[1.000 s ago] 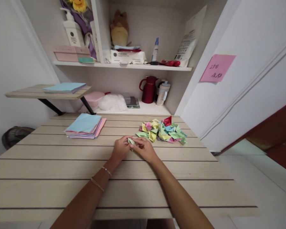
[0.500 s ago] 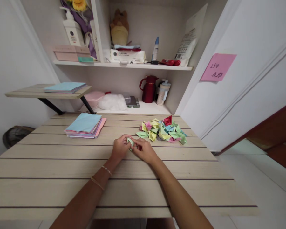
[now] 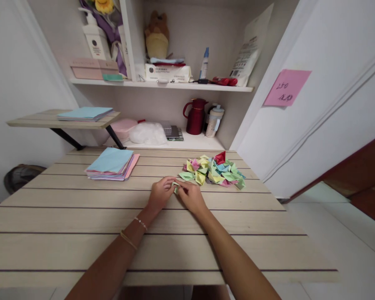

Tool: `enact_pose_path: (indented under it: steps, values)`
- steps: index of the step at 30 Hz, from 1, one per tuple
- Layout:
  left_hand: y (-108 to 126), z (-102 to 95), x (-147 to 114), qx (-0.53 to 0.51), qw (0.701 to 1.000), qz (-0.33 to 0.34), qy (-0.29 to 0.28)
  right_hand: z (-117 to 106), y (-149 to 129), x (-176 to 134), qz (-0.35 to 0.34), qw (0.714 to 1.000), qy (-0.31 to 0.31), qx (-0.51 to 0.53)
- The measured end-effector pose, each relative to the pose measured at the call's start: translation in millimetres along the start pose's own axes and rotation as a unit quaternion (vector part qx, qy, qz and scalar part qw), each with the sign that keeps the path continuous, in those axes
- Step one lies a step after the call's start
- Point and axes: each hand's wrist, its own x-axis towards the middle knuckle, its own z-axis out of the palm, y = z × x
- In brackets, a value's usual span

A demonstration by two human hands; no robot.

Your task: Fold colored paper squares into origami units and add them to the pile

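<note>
Between my two hands, over the middle of the slatted wooden table (image 3: 162,250), is a small folded piece of light green paper (image 3: 176,188). My left hand (image 3: 161,192) pinches it from the left, fingers closed. From the right, my right hand (image 3: 191,196) grips it too, fingertips meeting those of the left. Most of the paper is covered by fingers, so its exact shape cannot be made out. Just beyond my right hand lies a pile of folded paper boats (image 3: 215,171) in green, yellow, pink, blue and red.
A stack of square coloured paper (image 3: 111,161) lies at the back left, below a raised wooden shelf (image 3: 37,120) bearing more blue sheets (image 3: 84,113). Behind the table, the white cabinet holds a red jug (image 3: 196,117), a tumbler (image 3: 214,121) and a white plastic bag (image 3: 148,133).
Both hands have shifted slightly right and closed in on the green paper. Less of it shows now, and the fingertips have come together over it.
</note>
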Motion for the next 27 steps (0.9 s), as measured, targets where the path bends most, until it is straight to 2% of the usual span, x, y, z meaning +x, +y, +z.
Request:
enact_pose_path:
  steps: [3,6,8,10,14,22,27]
  values:
    - [1,0.7,2,-0.062,0.998,-0.021,-0.004,-1,5,4,0.087,0.985,0.025,0.146]
    - [4,-0.4,5,-0.118,0.992,-0.034,-0.011,-2,9,7,0.156,0.939,0.03,0.304]
    - [6,-2.5,6,-0.13,0.991,-0.043,-0.007,-2,9,8,0.173,0.915,0.03,0.362]
    - [6,-5.6,8,-0.128,0.989,-0.067,-0.011,-3,8,8,0.174,0.909,0.028,0.377]
    - [4,-12.2,11,-0.127,0.985,-0.113,-0.038,-6,5,8,0.157,0.917,0.019,0.366]
    - [3,-14.5,10,-0.127,0.988,-0.056,-0.064,-13,6,10,0.123,0.928,-0.018,0.352]
    - [7,-15.1,9,-0.112,0.993,-0.006,-0.043,-15,6,9,0.097,0.934,-0.043,0.341]
